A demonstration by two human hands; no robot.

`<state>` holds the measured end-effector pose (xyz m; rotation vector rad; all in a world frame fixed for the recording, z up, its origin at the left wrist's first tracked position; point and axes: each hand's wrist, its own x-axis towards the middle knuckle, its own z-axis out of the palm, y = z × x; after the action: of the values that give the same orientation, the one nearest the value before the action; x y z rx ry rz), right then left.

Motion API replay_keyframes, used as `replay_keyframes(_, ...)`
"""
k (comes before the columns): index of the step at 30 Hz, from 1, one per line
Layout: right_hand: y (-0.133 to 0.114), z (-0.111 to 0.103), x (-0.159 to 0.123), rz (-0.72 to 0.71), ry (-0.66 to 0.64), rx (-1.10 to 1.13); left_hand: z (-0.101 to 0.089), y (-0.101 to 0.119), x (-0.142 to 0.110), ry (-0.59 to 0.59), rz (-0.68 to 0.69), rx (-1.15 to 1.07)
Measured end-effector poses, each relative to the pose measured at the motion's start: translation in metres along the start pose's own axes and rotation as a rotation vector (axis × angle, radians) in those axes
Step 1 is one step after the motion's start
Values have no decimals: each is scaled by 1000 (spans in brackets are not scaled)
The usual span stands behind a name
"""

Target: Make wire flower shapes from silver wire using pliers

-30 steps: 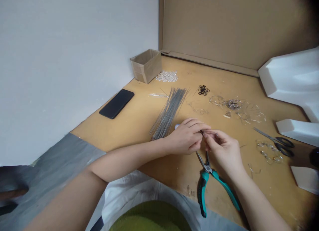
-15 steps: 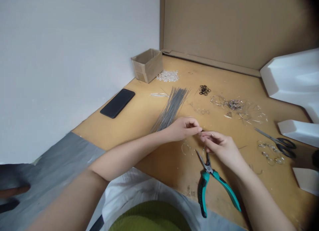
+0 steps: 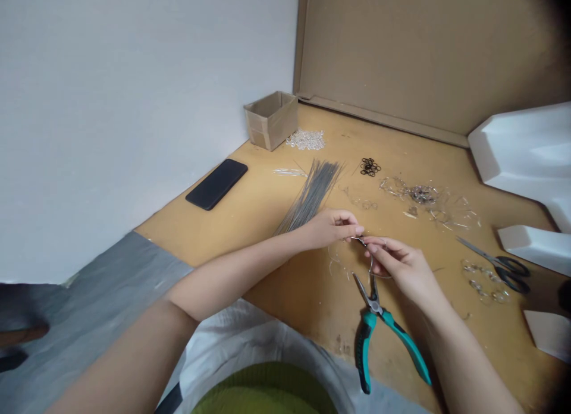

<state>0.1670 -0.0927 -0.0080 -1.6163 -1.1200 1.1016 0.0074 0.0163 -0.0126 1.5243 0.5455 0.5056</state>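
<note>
Left hand having shifted forward, its grip and right hand pinch wire curving toward pliers.

The table bears pliers, wires, scissors and a phone.

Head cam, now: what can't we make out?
Head view:
Gripped parts of thin wire: covered by left hand and right hand.
Near end of wire bundle: behind left forearm.
Floor of brown box: hidden by its walls.
Dark object, right: cut off by frame edge.
Clear pieces: too small to count.
</note>
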Motion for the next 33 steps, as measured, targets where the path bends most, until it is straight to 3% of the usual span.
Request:
replay_keyframes(4, -2, -2, 0, -16, 13, -1, -2, 1, 0, -7, -31, 26)
replay_keyframes(11, 0, -3, 4, -48, 145, -73, -1, 3, 0, 49, -39, 21)
replay_keyframes(33, -2, -2, 1, -64, 174, -73, -5, 5, -2, 29, -27, 55)
